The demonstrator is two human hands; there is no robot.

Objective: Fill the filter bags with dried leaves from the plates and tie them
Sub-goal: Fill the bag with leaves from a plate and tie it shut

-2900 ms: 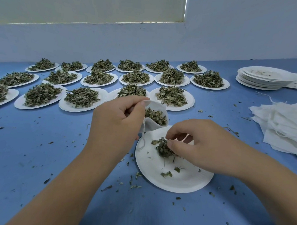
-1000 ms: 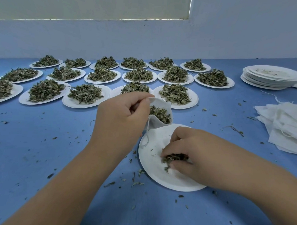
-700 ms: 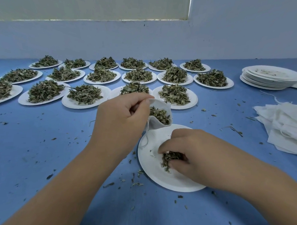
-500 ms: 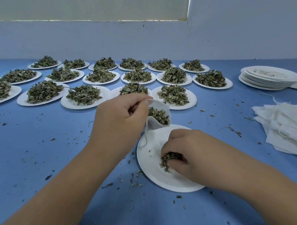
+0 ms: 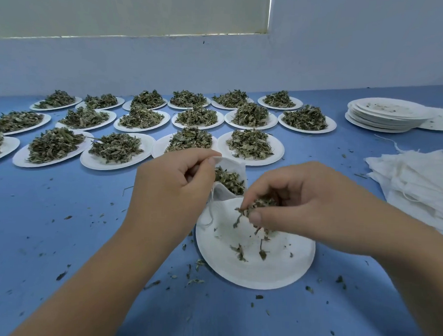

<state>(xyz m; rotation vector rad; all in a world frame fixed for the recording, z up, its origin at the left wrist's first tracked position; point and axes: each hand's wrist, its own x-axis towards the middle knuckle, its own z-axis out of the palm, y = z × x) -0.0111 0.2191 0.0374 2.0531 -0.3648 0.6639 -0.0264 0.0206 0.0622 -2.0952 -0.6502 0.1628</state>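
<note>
Filter bag (image 5: 234, 166), white and partly filled with dried leaves (image 5: 228, 180), is held upright with its mouth open just above the far edge of the near paper plate (image 5: 256, 271), close to the middle of the view. The left hand (image 5: 171, 188) has it by the rim: the grip is closed, thumb and curled fingers pinching the left edge of the mouth. A thin white drawstring (image 5: 210, 214) dangles from the bag down onto the plate. The right hand (image 5: 312, 205) hovers just right of the bag's mouth and above the plate. Its grip is closed too, fingertips and thumb bunched round a pinch of leaves (image 5: 258, 205), with a few bits hanging loose below the fingers. Only some scattered leaf scraps (image 5: 239, 252) lie on the near plate. Behind the hands, rows of full plates (image 5: 277, 155) heaped with dried leaves spread across the blue tabletop (image 5: 60, 237) toward the pale wall (image 5: 347, 46). At far right stands a stack of empty plates (image 5: 385, 119), and nearer, at the right edge, lies a pile of flat white filter bags (image 5: 418, 181). Crumbs of leaf are strewn over the tabletop around the near plate.
</note>
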